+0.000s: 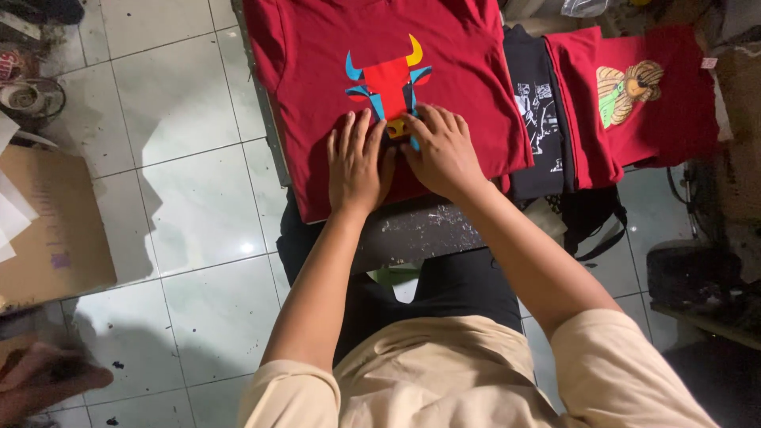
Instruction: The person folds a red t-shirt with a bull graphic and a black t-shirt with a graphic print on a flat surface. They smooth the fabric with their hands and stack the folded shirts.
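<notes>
A red T-shirt (460,87) lies flat on a dark board (420,230) in front of me. On its chest is a bull-head print (386,79) in red, blue and yellow. My left hand (357,162) rests palm down on the shirt just below the print, fingers together. My right hand (442,150) lies beside it, its fingertips at the lower edge of the print, where a small yellow piece shows. Whether the fingers pinch that piece I cannot tell.
To the right lie a folded black printed shirt (535,103) and another red shirt with a green and tan figure (634,95). A cardboard sheet (47,230) lies on the white tiled floor (190,198) at left. Dark gear sits at right (697,285).
</notes>
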